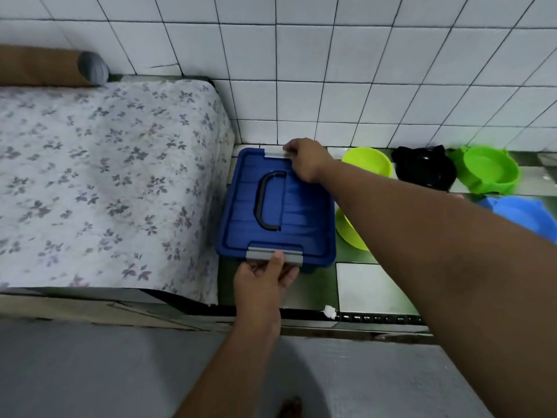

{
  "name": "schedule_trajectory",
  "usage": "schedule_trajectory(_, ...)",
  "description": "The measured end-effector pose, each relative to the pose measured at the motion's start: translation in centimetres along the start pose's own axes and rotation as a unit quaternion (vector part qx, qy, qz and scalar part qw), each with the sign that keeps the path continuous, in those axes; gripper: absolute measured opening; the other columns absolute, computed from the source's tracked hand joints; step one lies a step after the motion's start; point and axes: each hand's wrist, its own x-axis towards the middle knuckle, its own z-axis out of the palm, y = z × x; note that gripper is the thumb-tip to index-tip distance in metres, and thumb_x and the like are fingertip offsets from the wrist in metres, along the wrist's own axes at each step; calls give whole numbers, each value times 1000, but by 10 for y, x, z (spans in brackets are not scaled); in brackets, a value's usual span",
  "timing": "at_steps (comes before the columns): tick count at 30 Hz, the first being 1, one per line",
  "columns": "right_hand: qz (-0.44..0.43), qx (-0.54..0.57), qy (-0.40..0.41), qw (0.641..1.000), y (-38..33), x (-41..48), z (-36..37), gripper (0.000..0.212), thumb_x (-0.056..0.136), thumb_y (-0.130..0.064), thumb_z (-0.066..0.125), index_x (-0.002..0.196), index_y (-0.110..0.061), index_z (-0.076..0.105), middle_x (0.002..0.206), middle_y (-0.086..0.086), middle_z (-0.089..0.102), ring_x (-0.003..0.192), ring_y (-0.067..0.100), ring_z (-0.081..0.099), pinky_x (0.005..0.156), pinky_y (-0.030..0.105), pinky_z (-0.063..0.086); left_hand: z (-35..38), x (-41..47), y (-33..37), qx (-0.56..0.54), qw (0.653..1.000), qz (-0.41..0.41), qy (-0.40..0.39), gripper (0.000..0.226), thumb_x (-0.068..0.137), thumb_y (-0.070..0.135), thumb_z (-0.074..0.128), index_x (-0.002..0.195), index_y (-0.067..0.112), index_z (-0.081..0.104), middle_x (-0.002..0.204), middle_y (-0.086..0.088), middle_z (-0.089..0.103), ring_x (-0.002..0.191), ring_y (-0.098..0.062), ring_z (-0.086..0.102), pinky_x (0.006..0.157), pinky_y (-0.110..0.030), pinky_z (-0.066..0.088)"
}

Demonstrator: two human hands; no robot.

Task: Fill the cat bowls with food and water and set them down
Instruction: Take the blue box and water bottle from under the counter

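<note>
Hands work both grey latches of the blue lidded box [280,206] on the floor beside the bed [105,176]: left hand [265,282] pinches the near latch [274,256], right hand [307,159] grips the far latch [275,152]. Empty green bowls [367,161], one black bowl [425,170] and one blue bowl [524,215] sit just right.

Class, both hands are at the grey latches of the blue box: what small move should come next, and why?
Probably flip both latches up to free the lid. The left hand is on the near grey latch, the right hand on the far latch, and the blue box is shut.
</note>
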Motion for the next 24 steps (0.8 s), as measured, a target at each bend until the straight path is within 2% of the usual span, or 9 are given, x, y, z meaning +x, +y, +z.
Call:
schedule_trajectory(3, -14, -38, 5, 999, 0, -5, 0, 46, 99, -8, 42, 144, -15, 48, 144, 8, 52, 136, 31, 40, 122, 37, 14, -1, -1, 2, 7, 1000, -2, -9, 31, 94, 6, 69, 122, -2, 61, 119, -20, 72, 107, -33, 73, 72, -30, 63)
schedule_trajectory(6, -24, -68, 2, 997, -2, -9, 2, 47, 98, -8, 40, 144, -14, 46, 143, 7, 54, 136, 28, 43, 123, 41, 6, -2, -2, 5, 17, 1000, -12, -6, 28, 93, 6, 70, 119, -3, 62, 117, -19, 73, 104, -31, 74, 71, -29, 63)
schedule_trajectory(11, -17, -67, -8, 998, -1, -5, 7, 49, 96, -10, 43, 146, -13, 43, 142, 8, 56, 133, 27, 47, 123, 42, 4, -5, 3, 5, 13, 1000, -13, -1, 27, 92, 4, 70, 117, -4, 62, 115, -21, 73, 100, -32, 75, 69, -30, 63)
schedule_trajectory(17, -18, -19, 58, 998, 0, 3, 18, 43, 91, -7, 48, 133, -9, 54, 129, 11, 63, 124, 29, 53, 122, 40, 2, -11, 14, 10, -34, 999, 25, 13, 18, 94, 9, 70, 110, 4, 61, 112, -16, 72, 88, -19, 76, 70, -30, 63)
schedule_trajectory(20, -22, 29, 73, 997, 5, 3, 23, 49, 90, -5, 50, 139, -11, 52, 133, 10, 59, 129, 25, 50, 121, 37, -6, -10, 17, 6, -22, 999, 35, -3, 19, 95, 11, 68, 111, 5, 59, 106, -14, 72, 84, -17, 75, 71, -29, 63)
schedule_trajectory(22, -32, 68, 74, 994, 7, 1, 22, 49, 90, -3, 51, 138, -11, 53, 136, 10, 58, 130, 24, 49, 123, 36, -2, -8, 19, 2, -16, 999, 48, -14, 18, 96, 14, 67, 110, 7, 59, 100, -10, 73, 82, -16, 75, 71, -29, 63)
schedule_trajectory(24, -38, 119, 86, 989, 7, -5, 19, 47, 90, -2, 53, 136, -11, 56, 136, 10, 58, 129, 24, 51, 121, 30, 20, -6, 19, -4, -13, 998, 58, -19, 18, 98, 19, 65, 110, 7, 59, 94, -9, 72, 80, -16, 74, 72, -29, 63)
